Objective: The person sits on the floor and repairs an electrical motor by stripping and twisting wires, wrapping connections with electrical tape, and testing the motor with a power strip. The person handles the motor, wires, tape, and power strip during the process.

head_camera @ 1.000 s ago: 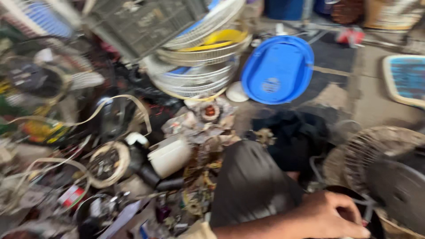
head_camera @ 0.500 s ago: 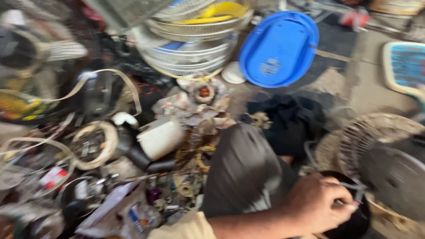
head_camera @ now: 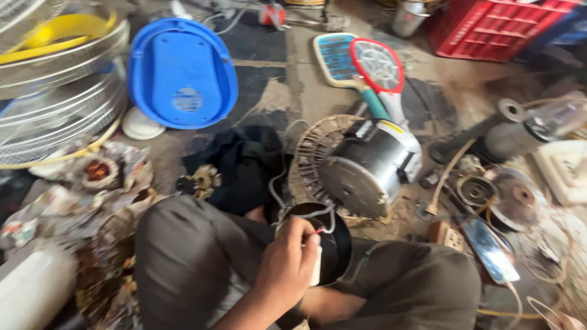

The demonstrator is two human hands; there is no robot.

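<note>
I see one hand (head_camera: 286,269), side unclear, fingers pinching thin wires (head_camera: 306,215) over black housing (head_camera: 330,241); motor (head_camera: 370,168) just beyond, still wired, unattached.

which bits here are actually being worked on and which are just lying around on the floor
In hand:
- left hand gripping a small white part
- thin wires running from it
- black round housing on the lap
- silver fan motor the wires seem to lead toward

Lying about:
- blue plastic cover
- stacked fan guards
- two racket-shaped swatters
- red crate
- black cloth
</note>
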